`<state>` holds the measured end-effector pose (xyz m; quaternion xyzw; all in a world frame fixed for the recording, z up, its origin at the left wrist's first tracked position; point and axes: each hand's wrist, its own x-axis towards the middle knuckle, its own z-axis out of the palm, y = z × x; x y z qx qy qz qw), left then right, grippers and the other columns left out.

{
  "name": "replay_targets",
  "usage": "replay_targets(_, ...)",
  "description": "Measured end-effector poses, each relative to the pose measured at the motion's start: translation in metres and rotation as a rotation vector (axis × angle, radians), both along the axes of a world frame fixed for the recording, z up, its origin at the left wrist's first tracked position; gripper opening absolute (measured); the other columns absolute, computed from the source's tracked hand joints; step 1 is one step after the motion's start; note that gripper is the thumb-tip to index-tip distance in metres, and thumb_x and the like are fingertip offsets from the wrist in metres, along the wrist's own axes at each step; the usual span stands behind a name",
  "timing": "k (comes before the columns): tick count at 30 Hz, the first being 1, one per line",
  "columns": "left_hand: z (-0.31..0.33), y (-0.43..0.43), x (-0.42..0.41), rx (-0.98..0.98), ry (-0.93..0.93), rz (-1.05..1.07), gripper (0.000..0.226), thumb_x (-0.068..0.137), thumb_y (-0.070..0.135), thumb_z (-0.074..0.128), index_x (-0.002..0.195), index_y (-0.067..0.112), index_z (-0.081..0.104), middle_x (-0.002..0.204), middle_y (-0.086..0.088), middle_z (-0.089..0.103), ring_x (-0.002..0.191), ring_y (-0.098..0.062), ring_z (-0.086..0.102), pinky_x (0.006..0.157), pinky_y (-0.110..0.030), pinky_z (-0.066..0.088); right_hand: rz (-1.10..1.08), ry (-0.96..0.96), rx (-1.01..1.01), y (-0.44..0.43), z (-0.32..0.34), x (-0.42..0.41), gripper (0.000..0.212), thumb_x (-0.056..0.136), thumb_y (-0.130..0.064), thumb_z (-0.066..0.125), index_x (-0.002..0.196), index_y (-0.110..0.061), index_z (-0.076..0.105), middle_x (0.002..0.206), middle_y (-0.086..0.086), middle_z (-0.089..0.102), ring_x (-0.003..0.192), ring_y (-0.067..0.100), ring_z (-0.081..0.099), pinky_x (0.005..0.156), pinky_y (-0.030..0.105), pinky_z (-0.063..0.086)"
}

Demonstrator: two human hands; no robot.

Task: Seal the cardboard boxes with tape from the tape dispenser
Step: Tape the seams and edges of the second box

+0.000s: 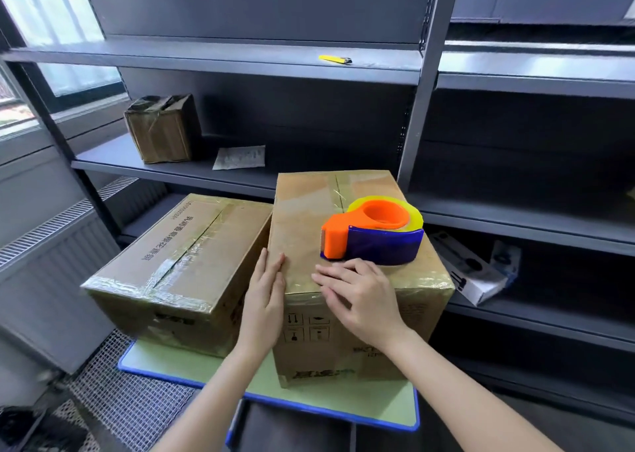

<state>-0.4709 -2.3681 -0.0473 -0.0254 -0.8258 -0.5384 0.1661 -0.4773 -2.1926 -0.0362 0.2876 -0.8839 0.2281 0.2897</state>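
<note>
Tape dispenser (372,233): sits on top of the tall box (302,211), just beyond my right hand's fingertips. No hand holds it.
Dispenser axis: long axis runs crosswise to my reach. The orange cutter end is off to the left, nearest my right index finger, and the roll and blue guard are off to the right.
Contact with dispenser: my knuckles are just beside its base. I cannot tell whether they touch it.
Right hand (357,293): open, fingers spread and lying flat on the box top at the near edge, gripping nothing. It looks like I am pressing tape down there.
Left hand (266,290): open, fingers straight and together, laid against the box's upper left edge, apparently steadying it.
Nearer hand: the right, clearly. The left is further away, across the box corner.
Tall box: directly under both hands. It has a glossy tape film over the top and a band along the near edge. The centre seam runs away from me, past the dispenser.
Low box (178,245): left of my left hand, touching or nearly touching the tall box. It has tape along its seam and front edge.
Judgement: the next move is a short forward reach with the right hand, taking the dispenser from the side.
Green mat (343,407): under both boxes, below my wrists.
Shelf (206,173): beyond both hands. It carries a small box (163,128) and a paper slip (239,158).
Yellow cutter (335,59): on a higher shelf, well beyond my reach line.
</note>
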Motion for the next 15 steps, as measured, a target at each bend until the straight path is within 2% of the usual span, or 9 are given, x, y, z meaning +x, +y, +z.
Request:
replay_targets(3, 0.001, 0.028, 0.029, -0.075, 0.005, 0.084, 0.042, 0.1, 0.025, 0.038, 0.14, 0.014, 0.042, 0.156, -0.003, 0.017, 0.141, -0.01, 0.019, 0.099, 0.001, 0.01, 0.051, -0.055, -0.172, 0.024, 0.004, 0.003, 0.022, 0.087, -0.028, 0.056, 0.094, -0.023, 0.077, 0.101, -0.015, 0.071, 0.091, 0.003, 0.06, 0.081, 0.027, 0.049)
replay_targets(5, 0.004, 0.044, 0.048, -0.134, -0.023, 0.107, 0.058, 0.092, 0.045, 0.03, 0.143, 0.019, 0.038, 0.156, -0.003, 0.014, 0.141, -0.013, 0.014, 0.104, -0.01, 0.008, 0.083, -0.134, -0.302, 0.037, 0.007, 0.005, 0.022, 0.086, -0.026, 0.057, 0.089, -0.02, 0.077, 0.095, -0.012, 0.073, 0.087, 0.001, 0.063, 0.075, 0.031, 0.053)
replay_targets(8, 0.007, 0.043, 0.059, -0.165, -0.012, 0.123, 0.071, 0.083, 0.06, 0.023, 0.133, 0.017, 0.05, 0.141, -0.006, 0.033, 0.133, -0.015, 0.023, 0.104, -0.023, 0.018, 0.042, -0.212, -0.336, 0.035, 0.014, 0.007, 0.029, 0.087, -0.03, 0.053, 0.078, -0.017, 0.077, 0.081, -0.008, 0.073, 0.076, 0.005, 0.062, 0.067, 0.033, 0.053)
replay_targets(10, 0.01, 0.024, 0.05, -0.093, 0.023, 0.145, 0.058, 0.085, 0.052, 0.025, 0.111, 0.017, 0.062, 0.115, -0.004, 0.048, 0.116, -0.02, 0.044, 0.094, -0.028, 0.033, -0.06, -0.182, -0.223, 0.02, 0.023, 0.012, 0.04, 0.087, -0.035, 0.046, 0.066, -0.014, 0.072, 0.067, -0.004, 0.069, 0.067, 0.014, 0.058, 0.061, 0.035, 0.051)
replay_targets(12, 0.011, 0.0, 0.031, -0.061, 0.039, 0.139, 0.035, 0.089, 0.035, 0.032, 0.098, 0.017, 0.061, 0.099, -0.003, 0.052, 0.097, -0.023, 0.055, 0.083, -0.034, 0.042, -0.196, -0.185, -0.038, -0.006, 0.034, 0.022, 0.049, 0.084, -0.045, 0.035, 0.07, -0.013, 0.068, 0.072, -0.001, 0.066, 0.071, 0.019, 0.055, 0.065, 0.036, 0.051)
replay_targets(13, 0.011, -0.012, 0.019, -0.106, 0.034, 0.115, 0.029, 0.088, 0.024, 0.035, 0.101, 0.015, 0.06, 0.099, -0.005, 0.054, 0.095, -0.026, 0.056, 0.082, -0.035, 0.044, -0.25, -0.231, 0.063, -0.02, 0.036, 0.028, 0.056, 0.082, -0.053, 0.028, 0.08, -0.014, 0.069, 0.083, 0.001, 0.067, 0.08, 0.021, 0.055, 0.073, 0.037, 0.05)
replay_targets(15, 0.013, -0.031, -0.001, -0.284, 0.017, 0.029, 0.047, 0.08, 0.009, 0.034, 0.122, 0.009, 0.054, 0.114, -0.012, 0.055, 0.108, -0.031, 0.052, 0.093, -0.039, 0.043, -0.356, -0.298, 0.224, -0.049, 0.036, 0.041, 0.071, 0.076, -0.065, 0.024, 0.098, -0.014, 0.069, 0.1, 0.005, 0.064, 0.095, 0.027, 0.054, 0.083, 0.04, 0.045)
